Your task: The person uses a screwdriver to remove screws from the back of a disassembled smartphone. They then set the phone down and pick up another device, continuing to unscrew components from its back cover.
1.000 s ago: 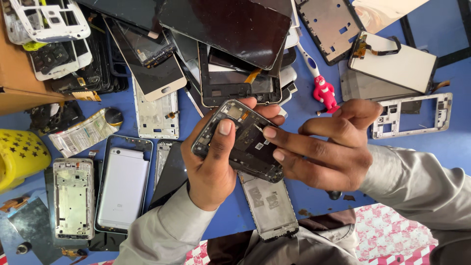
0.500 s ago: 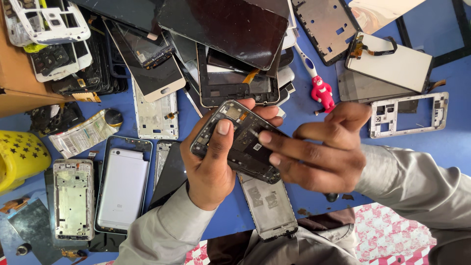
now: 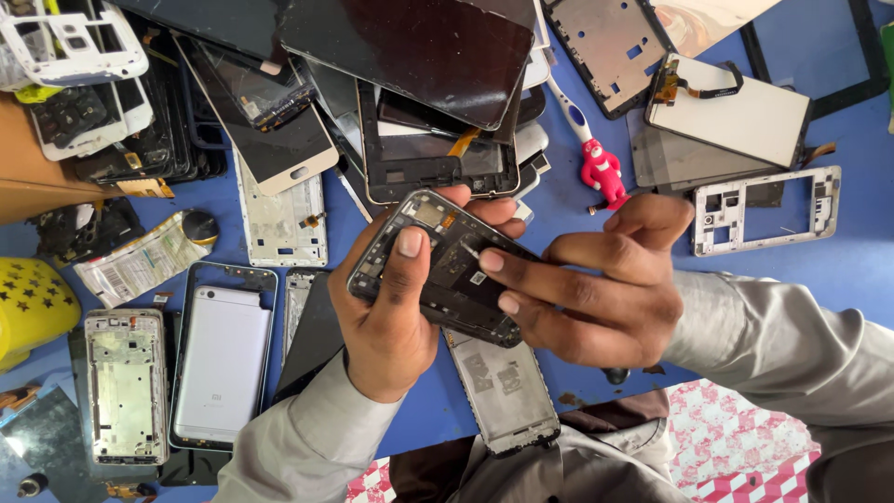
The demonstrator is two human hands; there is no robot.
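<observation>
Holding a black phone frame (image 3: 438, 270) mid-frame: left hand (image 3: 391, 307) grip clamped on it, right hand (image 3: 596, 293) fingertips (image 3: 492, 262) pressing its inner face; frame already stripped, parts remain inside.

Dark phone frame (image 3: 445, 270), tilted, was gripped in the left hand (image 3: 386, 317), thumb across it; right hand (image 3: 596, 293) fingertips pressed its inner face. Blue table (image 3: 838, 251) carried: red-handled toothbrush (image 3: 596, 154), white frame (image 3: 765, 210) toward the right edge, yellow container (image 3: 33, 307) at the left edge.
</observation>
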